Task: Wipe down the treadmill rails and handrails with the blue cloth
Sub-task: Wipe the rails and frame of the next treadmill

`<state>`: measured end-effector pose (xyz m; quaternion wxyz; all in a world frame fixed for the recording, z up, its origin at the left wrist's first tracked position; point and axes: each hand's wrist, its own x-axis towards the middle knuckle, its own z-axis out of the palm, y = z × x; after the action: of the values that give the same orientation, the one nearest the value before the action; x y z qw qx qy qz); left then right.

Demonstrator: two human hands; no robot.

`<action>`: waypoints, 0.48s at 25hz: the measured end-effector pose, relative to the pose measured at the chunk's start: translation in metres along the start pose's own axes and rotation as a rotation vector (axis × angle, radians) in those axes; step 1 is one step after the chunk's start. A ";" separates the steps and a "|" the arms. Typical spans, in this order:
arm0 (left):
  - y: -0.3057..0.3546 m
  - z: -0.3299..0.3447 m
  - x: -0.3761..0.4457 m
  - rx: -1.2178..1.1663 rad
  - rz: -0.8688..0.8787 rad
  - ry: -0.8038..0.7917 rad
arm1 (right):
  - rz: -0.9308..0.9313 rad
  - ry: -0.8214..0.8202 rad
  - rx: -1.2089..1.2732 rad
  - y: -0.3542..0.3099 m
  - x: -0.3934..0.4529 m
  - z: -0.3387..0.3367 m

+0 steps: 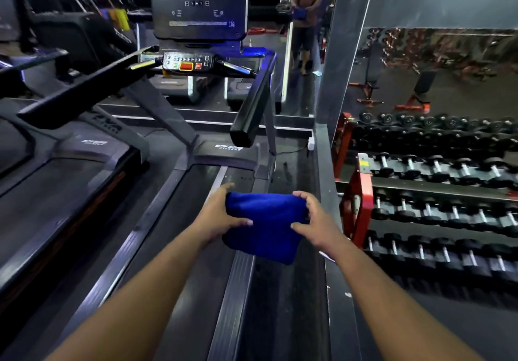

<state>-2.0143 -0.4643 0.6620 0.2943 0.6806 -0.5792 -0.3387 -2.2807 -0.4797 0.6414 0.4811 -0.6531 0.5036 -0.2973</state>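
Note:
A folded blue cloth (266,226) hangs in the air above the treadmill's right side rail (234,290). My left hand (221,215) grips its left edge and my right hand (314,220) grips its right edge. The treadmill belt (179,237) runs forward to the black console (193,62). The right handrail (252,111) slopes toward me above and ahead of the cloth. The left handrail (81,94) reaches out on the far side of the belt. Neither hand touches a rail.
A second treadmill (56,198) stands close on the left. To the right, a red rack of dumbbells (437,192) sits behind a metal pillar (336,75). A mirror ahead (304,10) reflects a person holding the cloth.

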 end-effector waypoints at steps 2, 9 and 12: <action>0.016 -0.002 0.015 0.322 0.079 0.065 | -0.101 0.107 -0.187 -0.002 0.031 -0.017; 0.061 -0.019 0.085 0.560 0.224 0.292 | -0.178 0.578 -0.430 -0.053 0.135 -0.047; 0.074 -0.026 0.134 0.335 0.254 0.369 | -0.180 0.759 -0.308 -0.081 0.196 -0.041</action>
<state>-2.0235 -0.6078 0.7200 0.3184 0.6919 -0.6443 -0.0688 -2.2239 -0.6760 0.7122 0.1303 -0.6028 0.6247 -0.4789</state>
